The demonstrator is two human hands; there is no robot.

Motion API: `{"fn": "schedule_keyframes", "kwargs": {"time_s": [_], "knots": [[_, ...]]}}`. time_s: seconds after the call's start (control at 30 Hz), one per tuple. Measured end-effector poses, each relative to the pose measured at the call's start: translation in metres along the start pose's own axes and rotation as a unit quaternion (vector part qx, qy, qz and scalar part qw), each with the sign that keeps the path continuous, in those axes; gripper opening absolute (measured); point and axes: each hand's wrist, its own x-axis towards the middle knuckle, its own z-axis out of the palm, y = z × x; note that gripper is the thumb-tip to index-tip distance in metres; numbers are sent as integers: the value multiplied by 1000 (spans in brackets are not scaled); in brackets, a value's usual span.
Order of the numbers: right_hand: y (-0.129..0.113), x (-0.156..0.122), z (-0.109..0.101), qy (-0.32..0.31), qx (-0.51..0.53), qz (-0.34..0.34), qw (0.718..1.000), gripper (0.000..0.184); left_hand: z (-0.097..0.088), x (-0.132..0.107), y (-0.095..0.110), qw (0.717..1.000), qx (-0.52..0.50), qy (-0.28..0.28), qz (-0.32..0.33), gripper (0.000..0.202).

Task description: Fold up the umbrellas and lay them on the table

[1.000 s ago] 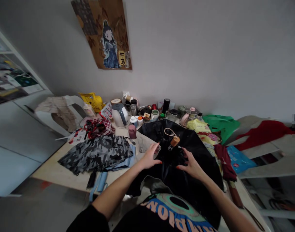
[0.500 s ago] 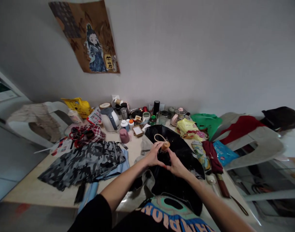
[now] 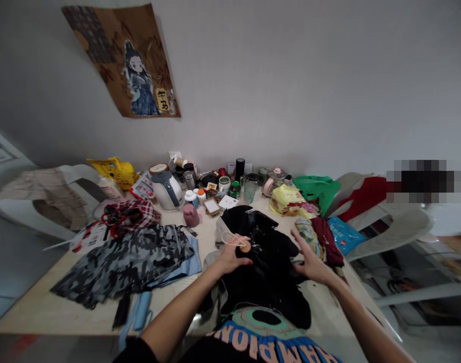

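A black umbrella (image 3: pixel 270 262) lies collapsed in front of me on the wooden table (image 3: pixel 64 307), its canopy crumpled. My left hand (image 3: pixel 230 257) is closed round its tan wooden handle (image 3: pixel 245 247), which has a thin cord loop. My right hand (image 3: pixel 309 257) is open with fingers spread, resting on the right side of the black fabric. Beside it lie a patterned folded umbrella (image 3: pixel 308 232) and a dark red one (image 3: pixel 329 234).
A camouflage umbrella (image 3: pixel 124 257) over a blue one lies at left, with a plaid umbrella (image 3: pixel 132 212) behind. A white kettle (image 3: pixel 166 189), pink cup (image 3: pixel 190 216), jars and bottles crowd the back. Yellow bag (image 3: pixel 287 199), green bag (image 3: pixel 315 186). White chairs stand at both sides.
The black canopy has collapsed from spread to bunched. My left hand took the handle and pulled it nearer; my right hand let go and moved out to the right.
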Motion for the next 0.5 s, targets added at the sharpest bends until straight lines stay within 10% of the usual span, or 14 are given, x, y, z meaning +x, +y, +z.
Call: {"fn": "schedule_keyframes", "kwargs": {"time_s": [0.27, 0.4, 0.5], "knots": [[-46, 25, 122, 17, 272, -15, 962, 100, 10, 5, 4, 999, 14, -11, 27, 113], [-68, 37, 139, 33, 392, -14, 919, 94, 13, 9, 3, 998, 33, -13, 44, 87], [-70, 24, 131, 15, 308, -15, 951, 93, 16, 4, 4, 998, 58, 28, 16, 68]]}}
